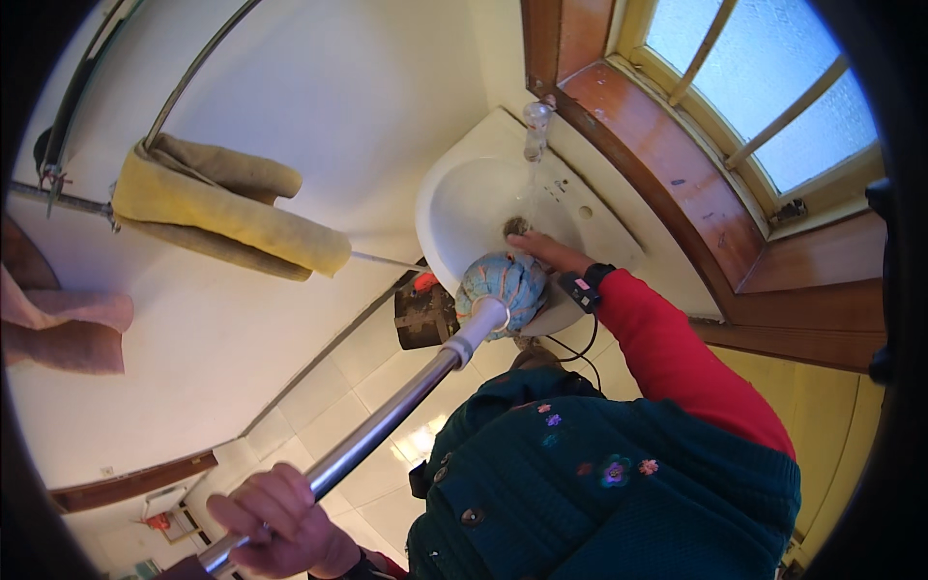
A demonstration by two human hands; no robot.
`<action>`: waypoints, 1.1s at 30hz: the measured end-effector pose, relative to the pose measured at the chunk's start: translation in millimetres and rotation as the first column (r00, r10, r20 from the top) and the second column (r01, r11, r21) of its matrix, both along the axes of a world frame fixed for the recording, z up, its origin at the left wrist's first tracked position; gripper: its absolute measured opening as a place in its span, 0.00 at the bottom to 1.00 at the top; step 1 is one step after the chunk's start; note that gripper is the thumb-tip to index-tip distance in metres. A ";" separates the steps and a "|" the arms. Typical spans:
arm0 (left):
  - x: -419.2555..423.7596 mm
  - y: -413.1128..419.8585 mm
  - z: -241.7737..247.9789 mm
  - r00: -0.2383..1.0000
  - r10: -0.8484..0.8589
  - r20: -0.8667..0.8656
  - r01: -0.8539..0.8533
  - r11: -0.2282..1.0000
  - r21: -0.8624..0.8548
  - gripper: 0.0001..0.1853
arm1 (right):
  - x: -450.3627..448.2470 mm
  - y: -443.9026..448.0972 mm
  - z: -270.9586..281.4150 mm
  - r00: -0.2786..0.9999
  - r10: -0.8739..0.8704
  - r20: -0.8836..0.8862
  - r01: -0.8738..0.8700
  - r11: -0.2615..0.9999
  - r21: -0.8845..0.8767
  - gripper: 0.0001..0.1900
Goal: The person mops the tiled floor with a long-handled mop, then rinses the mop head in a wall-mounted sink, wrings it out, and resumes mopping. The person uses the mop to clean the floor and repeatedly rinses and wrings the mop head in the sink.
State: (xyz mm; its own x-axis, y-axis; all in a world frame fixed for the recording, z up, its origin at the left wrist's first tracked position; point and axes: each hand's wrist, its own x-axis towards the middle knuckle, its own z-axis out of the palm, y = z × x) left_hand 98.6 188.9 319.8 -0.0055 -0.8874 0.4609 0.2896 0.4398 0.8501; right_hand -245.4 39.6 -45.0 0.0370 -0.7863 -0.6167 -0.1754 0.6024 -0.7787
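My left hand (pixel 279 522) is closed around the metal handle (pixel 384 417) of a mop at the lower left. The handle slants up to a pale plastic collar and a bunched blue cloth mop head (pixel 500 286) with orange strands, over the near rim of a white washbasin (pixel 453 170). My right hand (pixel 547 250), below a red sleeve, reaches into the basin beside the mop head with fingers extended near the drain (pixel 515 226). Part of its palm side is hidden. A thin stream seems to fall from the tap (pixel 536 127).
A yellow towel (pixel 232 210) hangs on a wall rail at left, with a pink cloth (pixel 72 326) farther left. A dark box (pixel 424 315) stands on the tiled floor beside the basin. A wooden window ledge (pixel 667 167) borders the right. A black cable hangs by my right wrist.
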 end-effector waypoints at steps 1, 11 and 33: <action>1.1 3.2 1.5 1.000 -0.012 0.019 0.013 1.000 -0.025 0.20 | -0.5 8.5 9.0 0.987 0.065 0.147 -0.057 0.997 -0.054 0.36; 13.2 -6.9 -28.4 0.990 0.034 0.135 -0.039 0.999 0.033 0.19 | 9.9 -32.7 -50.8 0.995 -0.094 -0.030 0.085 0.974 -0.211 0.13; 6.7 -12.6 -76.0 0.982 0.172 0.081 -0.187 0.954 0.234 0.17 | 0.1 -55.5 -65.7 0.992 0.029 -0.127 -0.082 0.894 -0.440 0.29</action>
